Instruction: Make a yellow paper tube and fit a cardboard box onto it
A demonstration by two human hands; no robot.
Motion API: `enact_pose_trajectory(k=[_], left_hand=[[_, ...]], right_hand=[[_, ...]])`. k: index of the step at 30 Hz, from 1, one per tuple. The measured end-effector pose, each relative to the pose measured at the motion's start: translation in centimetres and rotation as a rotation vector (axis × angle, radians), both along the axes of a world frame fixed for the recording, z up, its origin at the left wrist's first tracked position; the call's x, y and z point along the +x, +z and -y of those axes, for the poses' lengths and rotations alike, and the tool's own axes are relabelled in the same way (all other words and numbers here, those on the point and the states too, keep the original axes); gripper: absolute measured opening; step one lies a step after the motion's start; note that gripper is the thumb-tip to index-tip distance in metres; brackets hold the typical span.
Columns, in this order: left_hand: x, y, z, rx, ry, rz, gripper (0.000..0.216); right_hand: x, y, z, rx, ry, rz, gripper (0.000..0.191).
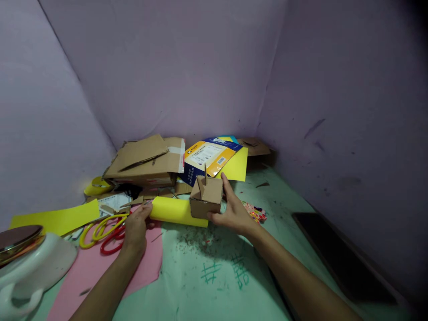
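My right hand grips a small brown cardboard box by its right side, thumb low and fingers at the top edge. A thin cardboard piece sticks up from the box's top. Pinched at its left end by my left hand is a sheet of yellow paper, curled into a loose roll. The box covers part of the paper's right end. Close to my left hand lie scissors with yellow handles and scissors with red handles.
Flattened cardboard and a blue-orange mailing envelope are piled at the back. Pink paper lies on the green table cover. A white mug stands at the left. A dark flat panel is at the right, beside the wall.
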State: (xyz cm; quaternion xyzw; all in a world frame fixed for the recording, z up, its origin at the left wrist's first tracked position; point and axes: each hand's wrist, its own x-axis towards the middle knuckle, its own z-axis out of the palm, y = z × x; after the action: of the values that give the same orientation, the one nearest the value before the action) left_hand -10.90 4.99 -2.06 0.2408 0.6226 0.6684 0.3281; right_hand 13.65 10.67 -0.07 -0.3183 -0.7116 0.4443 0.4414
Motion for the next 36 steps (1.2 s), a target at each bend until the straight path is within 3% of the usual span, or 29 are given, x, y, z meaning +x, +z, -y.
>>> enact_pose_trajectory(k=[16, 36], left_hand=[[0.7, 0.6, -0.2, -0.045, -0.058, 0.025, 0.011], [0.7, 0.6, 0.0, -0.095, -0.069, -0.006, 0.003]], right_hand=[[0.3, 0.1, -0.4, 0.038, 0.075, -0.062, 0.116], [1.2, -0.3, -0.9, 0.050, 0.044, -0.032, 0.118]])
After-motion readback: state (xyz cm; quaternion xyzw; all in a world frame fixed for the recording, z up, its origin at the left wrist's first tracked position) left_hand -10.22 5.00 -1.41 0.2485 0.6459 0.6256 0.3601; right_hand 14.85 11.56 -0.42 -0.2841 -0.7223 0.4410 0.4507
